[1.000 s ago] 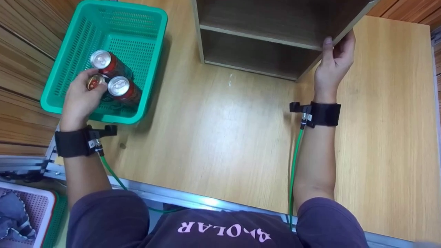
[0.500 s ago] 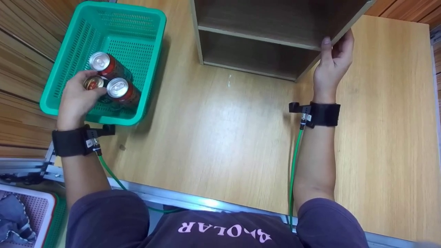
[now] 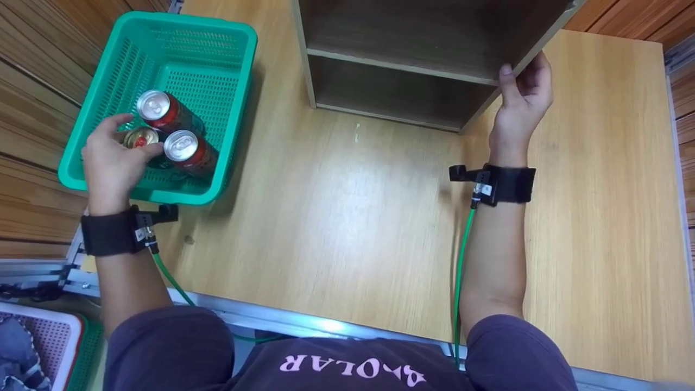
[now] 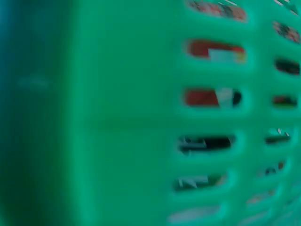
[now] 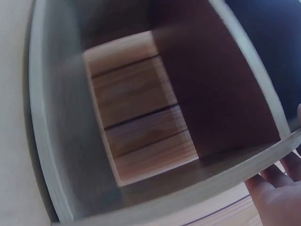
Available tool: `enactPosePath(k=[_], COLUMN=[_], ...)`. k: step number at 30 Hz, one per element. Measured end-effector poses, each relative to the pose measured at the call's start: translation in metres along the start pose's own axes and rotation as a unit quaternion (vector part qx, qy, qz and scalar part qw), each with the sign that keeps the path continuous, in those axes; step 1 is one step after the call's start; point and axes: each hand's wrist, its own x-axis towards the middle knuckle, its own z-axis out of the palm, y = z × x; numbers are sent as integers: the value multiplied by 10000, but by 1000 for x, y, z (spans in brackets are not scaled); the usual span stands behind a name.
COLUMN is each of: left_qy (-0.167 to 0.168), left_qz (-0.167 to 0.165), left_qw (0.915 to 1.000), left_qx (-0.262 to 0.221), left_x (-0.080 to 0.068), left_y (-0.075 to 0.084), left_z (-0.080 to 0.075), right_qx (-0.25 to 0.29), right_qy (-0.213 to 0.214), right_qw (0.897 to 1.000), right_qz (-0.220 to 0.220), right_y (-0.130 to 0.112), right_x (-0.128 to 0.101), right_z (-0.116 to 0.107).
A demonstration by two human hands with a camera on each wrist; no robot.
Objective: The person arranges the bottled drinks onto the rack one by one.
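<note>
The gold-topped can stands upright in the green basket, in its near left part, touching the two red cans beside it. The left hand reaches over the basket's near rim, and this grip is curled round the gold-topped can, thumb on its near right side and fingers on the far left, so only the can's top shows between them. One red can stands just behind it; the other red can stands to its right.

The head view alone shows hand and cans together. The left wrist view is blurred and filled by the basket's perforated wall, with patches of red label visible through the slots; no fingers show there.

Across the worktop, well apart from the basket, the right hand grasps the front edge of the wooden shelf unit, thumb inside. The right wrist view looks into that unit's open compartment, with fingertips under its edge.
</note>
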Motion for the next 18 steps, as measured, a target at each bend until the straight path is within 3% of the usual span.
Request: enactPosePath(k=[5, 11, 18], left_qy=[333, 824, 1605], left_qz=[-281, -596, -591], left_qw=[9982, 9927, 9761], left_qx=[-405, -655, -1343], left_x=[-3, -11, -33], left_y=[-6, 0, 14], left_z=[-6, -22, -42], right_qx=[673, 1270, 1368], right_qy=[134, 237, 171], right_qw=[9969, 9895, 9882], right_qz=[389, 642, 660], right_y=[-2, -2, 2], right_x=[1, 4, 7], right_z=[1, 3, 4])
